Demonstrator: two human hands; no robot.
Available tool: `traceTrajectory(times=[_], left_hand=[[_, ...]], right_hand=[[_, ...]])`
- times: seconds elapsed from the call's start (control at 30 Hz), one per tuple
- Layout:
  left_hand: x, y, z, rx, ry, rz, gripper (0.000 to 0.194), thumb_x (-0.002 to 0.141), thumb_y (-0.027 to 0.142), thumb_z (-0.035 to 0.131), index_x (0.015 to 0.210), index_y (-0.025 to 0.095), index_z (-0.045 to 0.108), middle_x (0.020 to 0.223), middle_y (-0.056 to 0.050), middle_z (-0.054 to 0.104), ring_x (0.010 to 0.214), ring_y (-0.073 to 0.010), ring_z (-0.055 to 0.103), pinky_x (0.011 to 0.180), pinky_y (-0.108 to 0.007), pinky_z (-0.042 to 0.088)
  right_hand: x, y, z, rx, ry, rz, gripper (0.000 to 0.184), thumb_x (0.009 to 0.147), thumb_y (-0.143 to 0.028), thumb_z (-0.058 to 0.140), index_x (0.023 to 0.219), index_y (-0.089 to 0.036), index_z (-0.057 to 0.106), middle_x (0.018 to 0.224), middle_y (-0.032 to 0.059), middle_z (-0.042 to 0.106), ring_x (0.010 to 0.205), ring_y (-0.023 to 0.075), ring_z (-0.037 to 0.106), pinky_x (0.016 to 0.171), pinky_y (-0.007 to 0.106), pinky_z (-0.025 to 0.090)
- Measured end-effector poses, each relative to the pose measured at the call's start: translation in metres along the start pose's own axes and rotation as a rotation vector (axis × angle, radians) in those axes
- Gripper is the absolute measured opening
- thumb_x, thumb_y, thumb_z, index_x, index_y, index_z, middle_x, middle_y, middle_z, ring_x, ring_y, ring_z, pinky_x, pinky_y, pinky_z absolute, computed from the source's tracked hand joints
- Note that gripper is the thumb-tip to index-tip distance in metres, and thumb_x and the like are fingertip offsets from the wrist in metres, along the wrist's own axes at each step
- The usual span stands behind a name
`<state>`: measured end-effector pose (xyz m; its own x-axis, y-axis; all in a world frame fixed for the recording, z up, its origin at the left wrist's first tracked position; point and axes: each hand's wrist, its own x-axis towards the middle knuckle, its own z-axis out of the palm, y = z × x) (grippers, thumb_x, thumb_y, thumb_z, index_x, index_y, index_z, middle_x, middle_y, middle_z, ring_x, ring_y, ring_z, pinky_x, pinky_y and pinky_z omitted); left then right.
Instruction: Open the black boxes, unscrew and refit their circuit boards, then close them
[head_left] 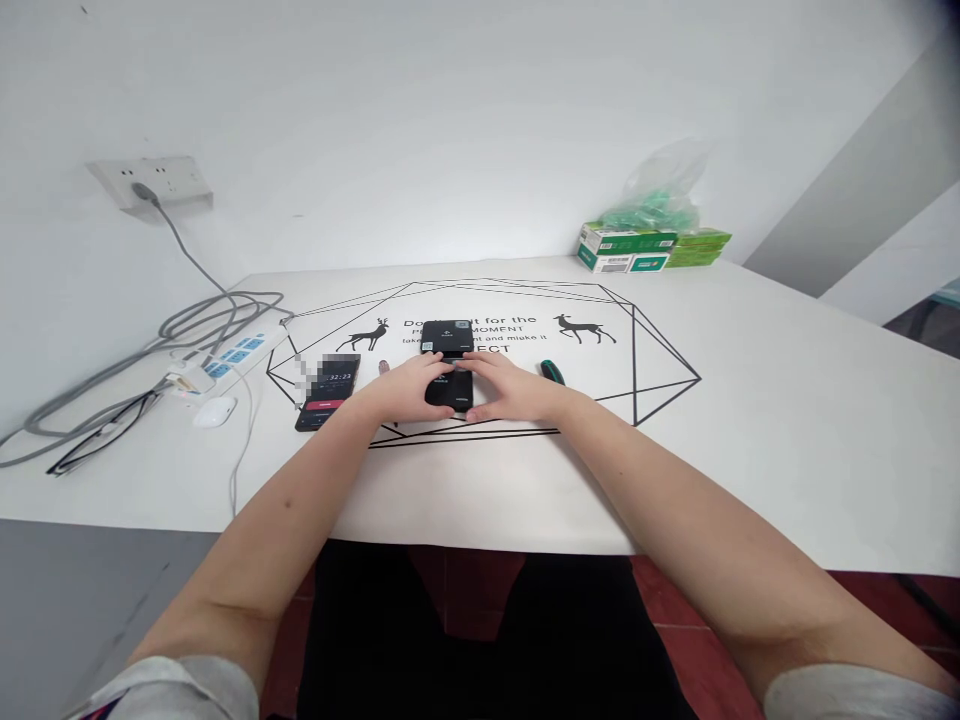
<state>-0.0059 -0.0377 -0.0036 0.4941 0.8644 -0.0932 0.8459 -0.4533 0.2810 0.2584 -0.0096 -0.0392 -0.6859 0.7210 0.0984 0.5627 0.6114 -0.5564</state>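
A flat black box [450,390] with small pale print lies on the table between my two hands. My left hand [411,388] grips its left side, fingers at the far edge and thumb at the near edge. From the right, my right hand [510,388] holds the same box in the same way. Just beyond it lies a second black box [448,338] with small pale labels. Right of my right hand is a small teal and black object [552,372]. A small pinkish object [384,367] lies by my left hand, partly hidden.
A phone [330,388] with a lit screen lies left of my left hand. Farther left are a power strip [244,355], cables, a white mouse [215,412] and glasses [101,435]. Green and white boxes [630,250] with a plastic bag [660,195] stand against the back wall.
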Motion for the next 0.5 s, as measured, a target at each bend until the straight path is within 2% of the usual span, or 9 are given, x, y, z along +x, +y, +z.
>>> traceTrajectory(times=[0.07, 0.13, 0.23, 0.3, 0.4, 0.5], left_hand=[[0.003, 0.006, 0.006, -0.096, 0.003, 0.007, 0.101, 0.085, 0.071, 0.077, 0.168, 0.021, 0.048, 0.188, -0.014, 0.018, 0.171, -0.0409, 0.029, 0.136, -0.054, 0.035], [0.007, 0.010, 0.013, -0.198, 0.053, 0.067, 0.104, 0.086, 0.069, 0.078, 0.171, 0.020, 0.043, 0.189, -0.013, 0.012, 0.174, -0.0383, 0.021, 0.137, -0.050, 0.032], [0.013, 0.009, 0.021, -0.287, 0.139, 0.150, 0.080, 0.100, 0.067, 0.061, 0.163, 0.019, 0.052, 0.187, -0.014, 0.023, 0.175, -0.0340, 0.014, 0.139, -0.048, 0.028], [0.015, 0.006, 0.024, -0.295, 0.175, 0.166, 0.072, 0.103, 0.065, 0.055, 0.158, 0.019, 0.056, 0.186, -0.015, 0.027, 0.175, -0.0322, 0.017, 0.138, -0.047, 0.030], [0.016, 0.004, 0.025, -0.224, 0.184, 0.150, 0.071, 0.105, 0.061, 0.053, 0.161, 0.018, 0.053, 0.185, -0.015, 0.028, 0.173, -0.0307, 0.024, 0.139, -0.046, 0.028], [0.013, 0.004, 0.023, -0.117, 0.177, 0.069, 0.075, 0.106, 0.060, 0.052, 0.169, 0.018, 0.045, 0.187, -0.013, 0.025, 0.174, -0.0317, 0.021, 0.141, -0.049, 0.023]], right_hand=[[0.001, 0.001, 0.001, -0.003, 0.009, 0.001, 0.117, 0.074, -0.077, 0.089, 0.169, -0.024, 0.046, 0.183, 0.0230, 0.032, 0.172, 0.0494, 0.024, 0.137, 0.074, 0.024], [0.001, 0.001, 0.000, 0.007, 0.033, 0.000, 0.124, 0.070, -0.073, 0.093, 0.172, -0.024, 0.041, 0.182, 0.0243, 0.032, 0.171, 0.0509, 0.026, 0.136, 0.075, 0.024], [-0.003, -0.002, -0.007, 0.029, 0.028, 0.010, 0.125, 0.072, -0.059, 0.095, 0.175, -0.026, 0.032, 0.175, 0.0223, 0.043, 0.164, 0.0481, 0.039, 0.133, 0.073, 0.033], [-0.006, -0.006, -0.013, 0.003, -0.004, 0.042, 0.123, 0.072, -0.048, 0.092, 0.176, -0.026, 0.030, 0.169, 0.0210, 0.049, 0.158, 0.0457, 0.046, 0.129, 0.069, 0.040], [-0.012, -0.007, -0.025, -0.068, -0.072, 0.076, 0.113, 0.069, -0.039, 0.089, 0.171, -0.025, 0.041, 0.162, 0.0195, 0.054, 0.155, 0.0450, 0.048, 0.127, 0.066, 0.044], [-0.017, -0.001, -0.037, -0.111, -0.130, 0.112, 0.100, 0.067, -0.033, 0.085, 0.161, -0.026, 0.053, 0.162, 0.0169, 0.051, 0.152, 0.0442, 0.051, 0.127, 0.064, 0.047]])
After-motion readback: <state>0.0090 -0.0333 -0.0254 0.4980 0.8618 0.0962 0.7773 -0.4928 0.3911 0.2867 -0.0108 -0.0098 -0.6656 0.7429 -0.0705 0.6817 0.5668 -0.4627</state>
